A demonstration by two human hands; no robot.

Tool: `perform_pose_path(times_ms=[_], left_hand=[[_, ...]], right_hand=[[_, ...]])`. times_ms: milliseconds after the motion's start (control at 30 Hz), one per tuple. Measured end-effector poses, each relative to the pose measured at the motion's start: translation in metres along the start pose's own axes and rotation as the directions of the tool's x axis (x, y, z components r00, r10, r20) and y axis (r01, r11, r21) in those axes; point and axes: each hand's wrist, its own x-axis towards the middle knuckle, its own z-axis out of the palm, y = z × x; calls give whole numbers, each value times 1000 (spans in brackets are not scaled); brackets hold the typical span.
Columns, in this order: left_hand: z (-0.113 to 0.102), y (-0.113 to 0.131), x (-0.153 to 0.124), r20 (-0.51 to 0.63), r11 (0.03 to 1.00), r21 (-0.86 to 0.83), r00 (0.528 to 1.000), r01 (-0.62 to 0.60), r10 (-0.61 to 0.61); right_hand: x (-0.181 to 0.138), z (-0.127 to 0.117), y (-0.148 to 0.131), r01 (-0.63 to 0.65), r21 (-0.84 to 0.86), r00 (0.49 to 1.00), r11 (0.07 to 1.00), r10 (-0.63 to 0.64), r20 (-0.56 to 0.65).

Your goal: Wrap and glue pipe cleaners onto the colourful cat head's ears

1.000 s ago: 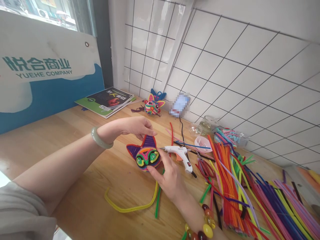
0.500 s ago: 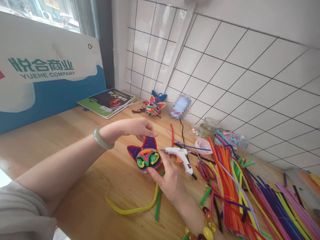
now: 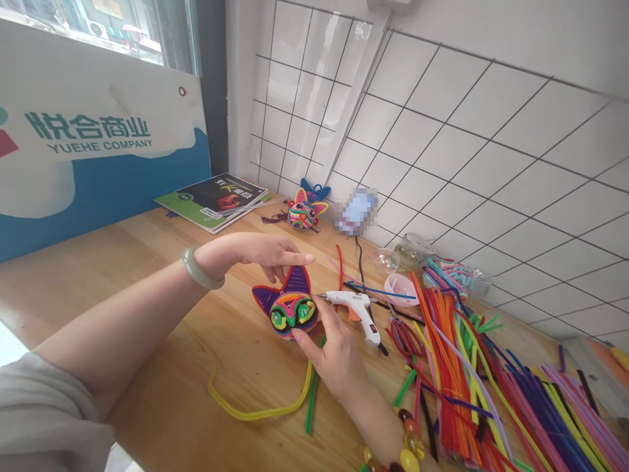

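Observation:
A cat-head craft (image 3: 289, 305) wound from coloured pipe cleaners, with purple ears and green eyes, is held above the wooden table (image 3: 147, 262). My left hand (image 3: 268, 252) reaches over it from above, fingers bent onto the back of its right ear. Below it, my right hand (image 3: 331, 351) grips its lower right edge with thumb and fingers. A white glue gun (image 3: 356, 308) lies just right of the craft, nozzle pointing at it.
A yellow pipe cleaner (image 3: 255, 406) and a green one (image 3: 312, 400) lie near the front. A big heap of coloured pipe cleaners (image 3: 491, 373) fills the right side. A finished cat craft (image 3: 304, 213), magazines (image 3: 216, 200), a phone (image 3: 356, 210) and small cups (image 3: 400, 285) stand by the tiled wall.
The view has shifted slightly. My left index finger has stretched out over the ear tip. Both hands keep hold of the craft in much the same place.

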Motion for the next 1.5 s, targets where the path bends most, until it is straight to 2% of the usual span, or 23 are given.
perform_pose_path(times_ms=[200,533,1300,1500], left_hand=[[-4,2,-6,167,994,97,984,53,-68],[-2,7,-10,252,987,158,967,-8,-33],[0,5,-5,191,985,160,981,-67,36],[0,3,-4,110,990,115,992,-76,63]], right_hand=[[-1,1,1,-14,-6,1000,1000,14,1],[0,2,1,3,-3,1000,1000,-3,-23],[0,0,1,-16,-24,999,1000,14,-52],[0,3,7,-127,67,992,990,128,-20]])
